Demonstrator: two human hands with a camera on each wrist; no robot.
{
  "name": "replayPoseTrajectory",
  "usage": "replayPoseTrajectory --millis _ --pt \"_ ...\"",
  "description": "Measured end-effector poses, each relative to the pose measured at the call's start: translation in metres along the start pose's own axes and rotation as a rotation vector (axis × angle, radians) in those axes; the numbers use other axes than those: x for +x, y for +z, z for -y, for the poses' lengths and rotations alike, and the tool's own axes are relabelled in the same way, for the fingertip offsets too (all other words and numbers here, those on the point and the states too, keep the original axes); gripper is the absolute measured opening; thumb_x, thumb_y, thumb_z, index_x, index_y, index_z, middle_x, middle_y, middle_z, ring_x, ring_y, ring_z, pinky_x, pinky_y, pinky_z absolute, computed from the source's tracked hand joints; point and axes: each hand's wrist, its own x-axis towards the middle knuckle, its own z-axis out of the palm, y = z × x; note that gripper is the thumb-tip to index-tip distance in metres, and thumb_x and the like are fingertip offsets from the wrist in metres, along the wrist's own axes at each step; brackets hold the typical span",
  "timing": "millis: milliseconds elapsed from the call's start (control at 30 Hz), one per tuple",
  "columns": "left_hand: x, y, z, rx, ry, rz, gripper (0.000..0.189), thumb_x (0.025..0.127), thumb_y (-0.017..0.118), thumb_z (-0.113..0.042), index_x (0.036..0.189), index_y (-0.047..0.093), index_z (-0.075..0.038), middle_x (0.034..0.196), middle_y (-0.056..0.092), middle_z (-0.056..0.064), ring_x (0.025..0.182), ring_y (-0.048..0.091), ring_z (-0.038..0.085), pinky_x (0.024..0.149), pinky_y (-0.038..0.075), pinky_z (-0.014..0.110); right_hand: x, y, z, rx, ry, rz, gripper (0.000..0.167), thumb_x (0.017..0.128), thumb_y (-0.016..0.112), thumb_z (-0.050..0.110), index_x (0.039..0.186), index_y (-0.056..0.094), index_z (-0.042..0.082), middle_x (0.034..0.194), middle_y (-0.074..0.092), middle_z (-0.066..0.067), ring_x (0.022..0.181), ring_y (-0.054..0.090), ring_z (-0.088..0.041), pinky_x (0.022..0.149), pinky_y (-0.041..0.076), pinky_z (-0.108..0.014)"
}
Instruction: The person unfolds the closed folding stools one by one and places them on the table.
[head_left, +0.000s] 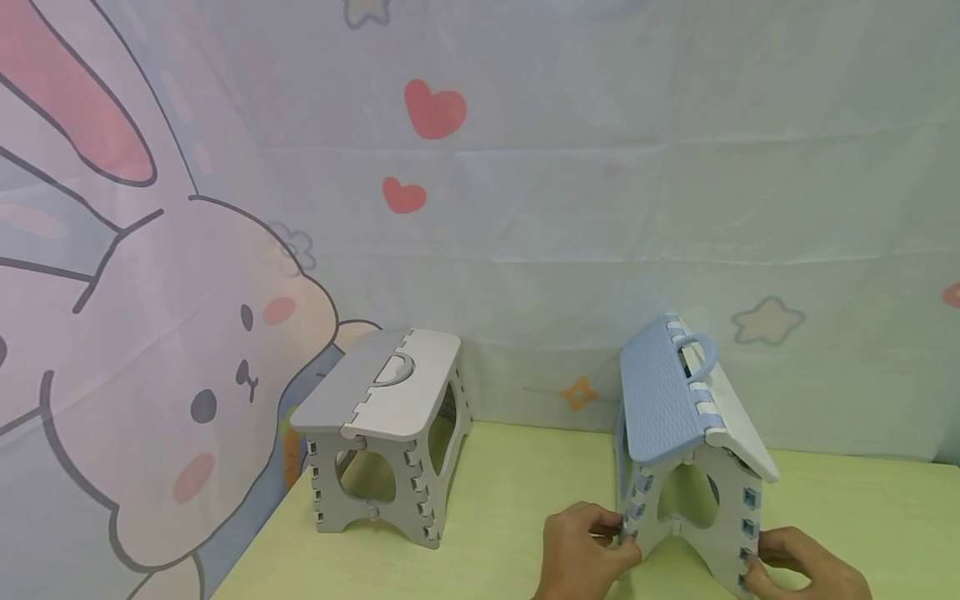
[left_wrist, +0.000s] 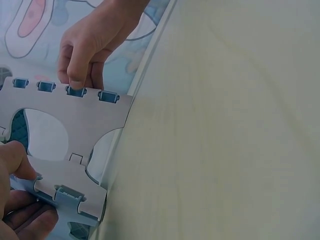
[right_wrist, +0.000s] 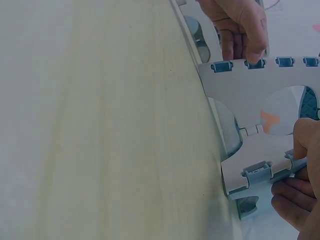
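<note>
A blue and white folding step stool (head_left: 660, 404) stands partly folded on the right of the table, its top bent up like a roof with a blue loop handle at the ridge. My left hand (head_left: 581, 552) pinches the left edge of its near hinged end panel, low down, thumb in front and fingers behind. On the opposite edge my right hand (head_left: 813, 567) pinches at a similar height. The left wrist view shows the end panel (left_wrist: 82, 130) between both hands, bent along its middle, with blue hinges on its edges.
A second folding stool (head_left: 412, 408), grey and white, stands unfolded with a flat top on the left of the pale yellow-green table (head_left: 517, 500). Behind it hangs a cloth backdrop (head_left: 540, 208) with a rabbit, hearts and stars, close to the table's back edge.
</note>
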Motion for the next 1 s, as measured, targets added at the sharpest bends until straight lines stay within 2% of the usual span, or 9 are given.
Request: replayPoseTrajectory --millis 167,367,600,867,1000 --pt "-0.0002 -0.0018 -0.0003 -0.003 -0.011 0.011 0.008 0.078 0.08 -0.002 0.085 0.08 -0.004 0.082 0.074 0.003 0.071 0.07 0.003 0.065 0.057 0.011 0.0001 -0.0019 -0.0016 -0.001 0.01 0.019 0.024 0.079 0.091 0.003 0.094 0.074 0.012 0.089 0.077 0.004 0.076 0.068 0.003 0.063 0.058 -0.016" --pt "-0.0004 -0.0024 -0.0011 0.0 -0.016 0.007 0.008 0.078 0.081 -0.001 0.085 0.08 -0.005 0.082 0.072 -0.005 0.071 0.071 0.004 0.065 0.057 0.011 -0.0003 -0.003 -0.0028 -0.008 -0.002 0.011 0.024 0.079 0.091 0.004 0.094 0.075 0.013 0.089 0.076 0.005 0.077 0.068 0.003 0.063 0.057 -0.015" --pt "-0.0012 -0.0027 -0.0022 0.001 -0.011 0.001 0.008 0.078 0.08 0.0 0.085 0.08 -0.005 0.082 0.072 -0.005 0.071 0.07 0.003 0.065 0.056 0.01 -0.0004 -0.0048 -0.0043 -0.019 0.067 0.058 0.022 0.083 0.091 0.012 0.098 0.076 0.015 0.095 0.078 0.003 0.079 0.068 0.003 0.062 0.061 -0.025" --pt "-0.0004 -0.0018 -0.0014 0.014 -0.001 -0.004 0.01 0.077 0.079 0.002 0.084 0.079 -0.005 0.081 0.072 -0.007 0.069 0.069 0.0 0.064 0.056 0.01 -0.0019 -0.0036 -0.0052 0.002 -0.001 -0.002 0.025 0.08 0.092 0.005 0.096 0.076 0.015 0.091 0.076 0.005 0.079 0.068 0.002 0.062 0.057 -0.015" --pt "0.0002 -0.0015 -0.0011 0.013 -0.01 -0.004 0.009 0.077 0.079 0.001 0.083 0.079 -0.005 0.08 0.072 -0.007 0.069 0.067 -0.002 0.063 0.055 0.01 -0.002 -0.0042 -0.0061 0.001 0.007 0.006 0.024 0.081 0.091 0.005 0.097 0.076 0.015 0.091 0.076 0.005 0.079 0.068 0.002 0.061 0.058 -0.017"
